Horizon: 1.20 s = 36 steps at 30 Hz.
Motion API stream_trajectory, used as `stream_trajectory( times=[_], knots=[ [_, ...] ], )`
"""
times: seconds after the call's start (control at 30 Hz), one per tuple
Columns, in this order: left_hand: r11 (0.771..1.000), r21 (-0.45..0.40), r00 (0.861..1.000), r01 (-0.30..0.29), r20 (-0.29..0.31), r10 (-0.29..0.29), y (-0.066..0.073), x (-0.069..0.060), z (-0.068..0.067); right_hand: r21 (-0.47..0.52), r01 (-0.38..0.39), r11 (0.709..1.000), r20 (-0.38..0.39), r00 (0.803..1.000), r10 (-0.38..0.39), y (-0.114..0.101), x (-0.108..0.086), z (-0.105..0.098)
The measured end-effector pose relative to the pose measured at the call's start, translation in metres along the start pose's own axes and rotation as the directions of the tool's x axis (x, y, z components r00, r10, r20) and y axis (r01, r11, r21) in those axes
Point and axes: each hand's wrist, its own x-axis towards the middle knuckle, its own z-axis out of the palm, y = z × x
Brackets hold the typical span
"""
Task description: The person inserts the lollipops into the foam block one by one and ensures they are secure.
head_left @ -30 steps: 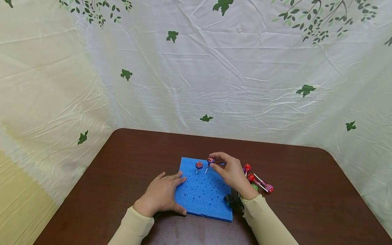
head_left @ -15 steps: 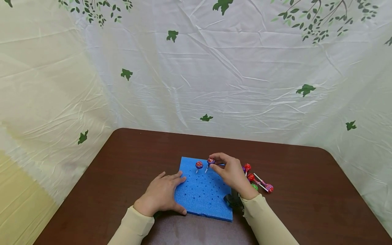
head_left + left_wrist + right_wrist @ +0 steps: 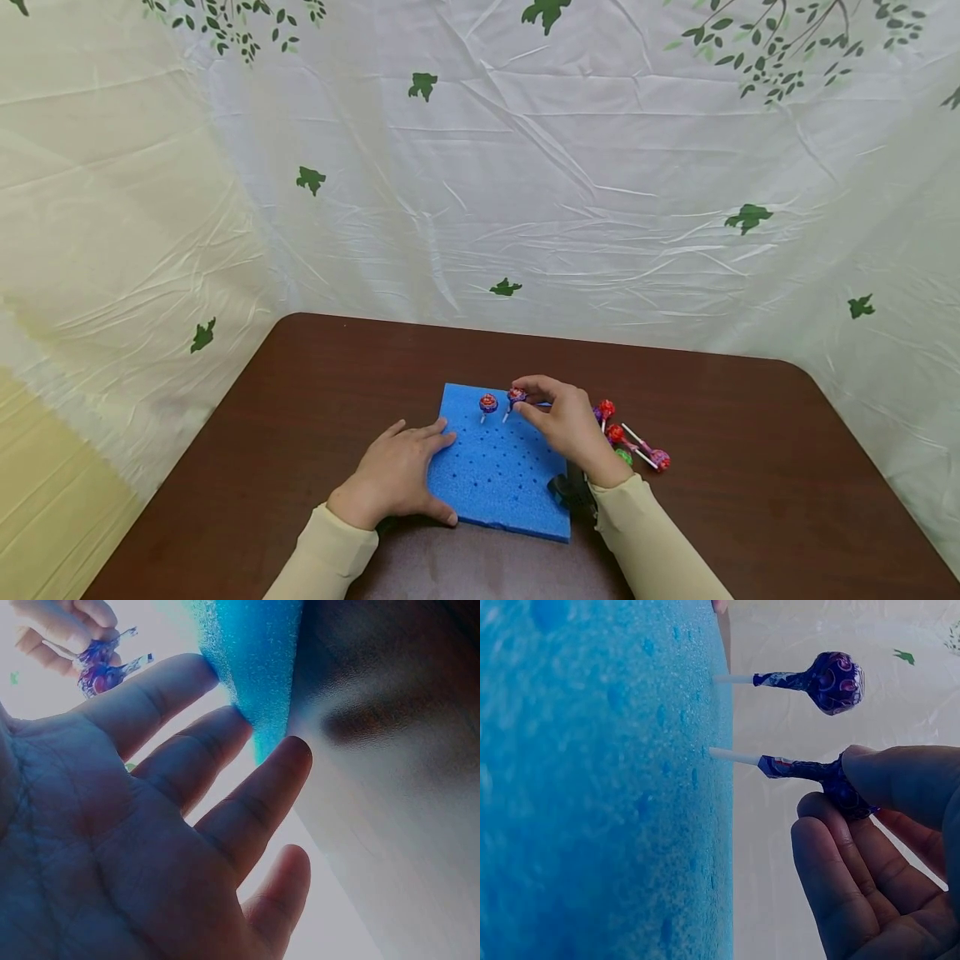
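A leaf-printed cloth (image 3: 600, 183) hangs behind a brown table (image 3: 360, 367), which bears a hole-dotted blue foam board (image 3: 498, 492). The left hand (image 3: 399, 475) touches its left edge, fingers spread; the right hand (image 3: 567, 421) pinches a wrapped lollipop (image 3: 799, 769) by the head — its stick meets the foam near the far edge. A second lollipop (image 3: 835, 684) stands just beside it — other lollipops (image 3: 660, 461) lie right of the board.
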Motion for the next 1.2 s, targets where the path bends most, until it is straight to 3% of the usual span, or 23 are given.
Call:
stream_trajectory(
  times=[1.2],
  knots=[
    [1.000,-0.006,1.000,0.021,0.022,-0.021,0.0040,-0.0017,-0.0039,-0.003,0.038,0.999,0.045,0.998,-0.038,-0.0019,-0.0017,-0.0023]
  ],
)
